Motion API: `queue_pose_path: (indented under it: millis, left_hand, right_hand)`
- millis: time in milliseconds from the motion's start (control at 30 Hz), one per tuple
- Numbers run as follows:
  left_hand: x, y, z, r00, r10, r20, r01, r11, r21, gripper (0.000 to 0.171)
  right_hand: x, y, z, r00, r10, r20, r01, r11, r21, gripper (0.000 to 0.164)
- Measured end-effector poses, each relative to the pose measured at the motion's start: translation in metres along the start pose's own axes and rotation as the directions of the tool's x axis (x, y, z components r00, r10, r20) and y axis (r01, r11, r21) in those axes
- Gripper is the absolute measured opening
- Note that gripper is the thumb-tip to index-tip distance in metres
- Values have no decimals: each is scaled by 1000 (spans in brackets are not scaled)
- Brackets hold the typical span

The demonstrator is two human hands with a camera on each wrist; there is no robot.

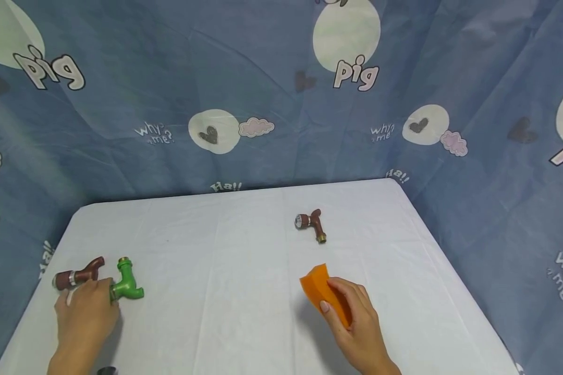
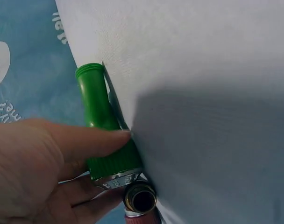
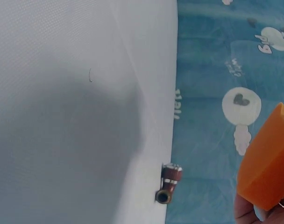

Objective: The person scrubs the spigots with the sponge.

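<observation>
My left hand (image 1: pixel 86 312) grips a green tap (image 1: pixel 130 284) by its knob end at the left of the table. In the left wrist view the thumb lies over the green tap (image 2: pixel 97 105). Right beside it, a brown tap (image 1: pixel 77 276) lies on the cloth; its brass-rimmed opening shows below the fingers in the left wrist view. Above the table, right of centre, my right hand (image 1: pixel 358 325) pinches an orange sponge (image 1: pixel 320 286) between thumb and fingers. The sponge (image 3: pixel 268 163) looks thick and bent. Farther back lies a second brown tap (image 1: pixel 315 224) with a brass end.
A white cloth covers the table (image 1: pixel 244 291). Blue printed fabric (image 1: pixel 272 78) hangs behind it and along the sides. A small dark object (image 1: pixel 107 371), mostly cut off, sits at the bottom edge of the head view.
</observation>
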State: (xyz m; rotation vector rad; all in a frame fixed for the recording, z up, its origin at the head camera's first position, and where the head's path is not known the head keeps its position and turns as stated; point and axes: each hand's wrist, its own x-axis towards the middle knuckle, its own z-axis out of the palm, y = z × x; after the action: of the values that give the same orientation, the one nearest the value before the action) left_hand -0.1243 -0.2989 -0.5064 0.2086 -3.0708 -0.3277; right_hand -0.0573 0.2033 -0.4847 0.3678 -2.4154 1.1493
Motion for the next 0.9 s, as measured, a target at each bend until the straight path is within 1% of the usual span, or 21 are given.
queue_pose_path:
  millis: [133, 267, 367, 400, 467, 500, 533, 600, 700, 733, 833, 900]
  left_hand:
    - [0, 3, -2, 995, 35, -89, -36, 999, -14, 43]
    - [2, 11, -6, 990, 54, -132, -61, 997, -45, 46]
    - [4, 21, -11, 990, 46, -137, -55, 996, -67, 52]
    - [4, 26, -13, 992, 34, -125, -44, 996, -83, 54]
    - [3, 38, -19, 995, 9, -103, -22, 992, -126, 56]
    - [2, 45, -21, 994, 8, -106, -25, 986, -162, 56]
    - [0, 52, -24, 996, -2, -94, -18, 978, -209, 56]
    - [-5, 67, -30, 999, -11, -47, -4, 949, -314, 56]
    - [-12, 92, -36, 1000, 18, 13, -10, 885, -466, 61]
    - [-14, 101, -38, 999, 25, 47, 2, 862, -507, 63]
    - [-20, 126, -43, 991, 59, 120, 25, 798, -602, 64]
    - [-24, 142, -43, 981, 83, 177, 56, 748, -661, 61]
  right_hand:
    - [1, 0, -1, 1000, -3, 3, 3, 1000, -4, 45]
    - [3, -1, -2, 1000, 7, 4, -7, 1000, -12, 47]
    - [3, -2, -1, 1000, 14, 7, -14, 1000, -13, 49]
    - [3, -2, -1, 1000, 17, 10, -17, 1000, -11, 49]
    - [3, -3, 0, 1000, 20, 13, -20, 1000, -7, 48]
    - [3, -4, 1, 1000, 21, 14, -21, 1000, -7, 48]
    - [3, -5, 2, 1000, 20, 15, -20, 1000, -2, 47]
    - [3, -8, 4, 1000, 20, 15, -20, 1000, 9, 48]
    - [4, -12, 6, 1000, 7, 11, -7, 1000, 21, 48]
    - [4, -13, 7, 1000, 0, 11, 0, 1000, 26, 49]
    - [5, -17, 9, 1000, -20, 20, 19, 999, 39, 50]
    - [5, -20, 11, 999, -38, 25, 37, 998, 49, 51]
